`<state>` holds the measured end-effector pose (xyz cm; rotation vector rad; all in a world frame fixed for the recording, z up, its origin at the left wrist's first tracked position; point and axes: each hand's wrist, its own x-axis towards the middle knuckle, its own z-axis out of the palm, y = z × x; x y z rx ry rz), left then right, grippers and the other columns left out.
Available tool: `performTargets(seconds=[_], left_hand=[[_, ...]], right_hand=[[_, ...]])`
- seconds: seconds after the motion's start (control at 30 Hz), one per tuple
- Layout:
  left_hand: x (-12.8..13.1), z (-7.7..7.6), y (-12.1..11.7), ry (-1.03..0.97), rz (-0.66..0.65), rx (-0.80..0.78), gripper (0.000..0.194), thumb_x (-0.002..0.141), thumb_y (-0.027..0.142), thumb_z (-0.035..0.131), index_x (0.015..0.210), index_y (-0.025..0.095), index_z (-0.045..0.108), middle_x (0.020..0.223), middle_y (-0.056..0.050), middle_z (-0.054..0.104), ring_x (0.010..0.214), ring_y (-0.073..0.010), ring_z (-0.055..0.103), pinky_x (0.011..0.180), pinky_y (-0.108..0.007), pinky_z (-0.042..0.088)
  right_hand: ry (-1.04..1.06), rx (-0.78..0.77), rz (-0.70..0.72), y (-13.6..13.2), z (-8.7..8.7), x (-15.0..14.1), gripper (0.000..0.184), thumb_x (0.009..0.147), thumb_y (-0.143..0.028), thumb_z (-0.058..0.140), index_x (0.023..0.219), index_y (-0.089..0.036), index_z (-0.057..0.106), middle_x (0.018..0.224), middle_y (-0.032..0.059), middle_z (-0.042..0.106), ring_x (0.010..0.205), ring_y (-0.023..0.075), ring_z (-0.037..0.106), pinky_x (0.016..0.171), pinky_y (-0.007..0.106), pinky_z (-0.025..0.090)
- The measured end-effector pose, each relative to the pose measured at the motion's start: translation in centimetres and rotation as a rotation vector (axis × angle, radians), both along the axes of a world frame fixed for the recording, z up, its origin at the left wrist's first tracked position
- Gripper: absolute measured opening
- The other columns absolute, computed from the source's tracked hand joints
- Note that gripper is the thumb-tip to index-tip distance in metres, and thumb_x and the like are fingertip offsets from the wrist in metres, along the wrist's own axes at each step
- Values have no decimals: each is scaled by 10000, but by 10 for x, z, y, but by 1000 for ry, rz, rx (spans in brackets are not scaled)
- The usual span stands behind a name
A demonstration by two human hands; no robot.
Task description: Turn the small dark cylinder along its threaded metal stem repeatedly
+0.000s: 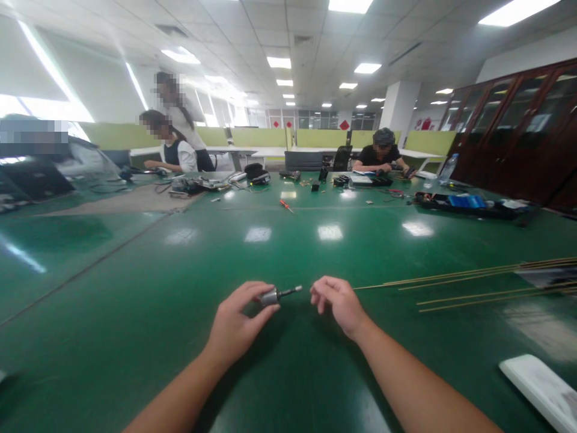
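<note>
My left hand point(237, 325) grips a short silver metal cylinder point(269, 297) between thumb and fingers. A thin dark shaft point(288, 291) with a light tip sticks out of it, pointing right. Just beyond that tip is my right hand point(338, 300), its fingers curled and pressed together, a small gap from the shaft. Whatever sits in those fingertips, if anything, is too small or hidden to make out. A thin brass-coloured rod point(387, 284) runs along the table to the right from behind the right hand.
More thin rods point(478, 296) lie at right, and a white object point(541, 385) at the lower right. An orange screwdriver point(285, 205) lies farther off on the green table point(148, 300). A black tray point(473, 204), a bottle point(449, 168) and several people stand or sit beyond.
</note>
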<state>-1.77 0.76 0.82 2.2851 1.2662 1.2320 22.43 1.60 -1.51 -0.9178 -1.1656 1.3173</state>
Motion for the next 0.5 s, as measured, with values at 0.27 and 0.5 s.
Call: performTargets(seconds=[0.27,0.5], left_hand=[[8,5,8,-712,127,-472,518,735,492,786,1121,158,700,1029,-90,720,841,-190,663,758,-291,566],[-32,46,-11,-733,164,-592,590,595,438,902,1093,167,738,1005,-109,758,855,-229,733,750,-290,622]], right_hand=[[186,-134,-105,6,-3,0,513,796,-642,631,614,-173,535,478,-19,528,380,91,443,387,219,325],[136,-109,-83,7,-3,-2,510,803,-649,630,663,-163,562,516,-5,566,407,96,469,410,220,347]])
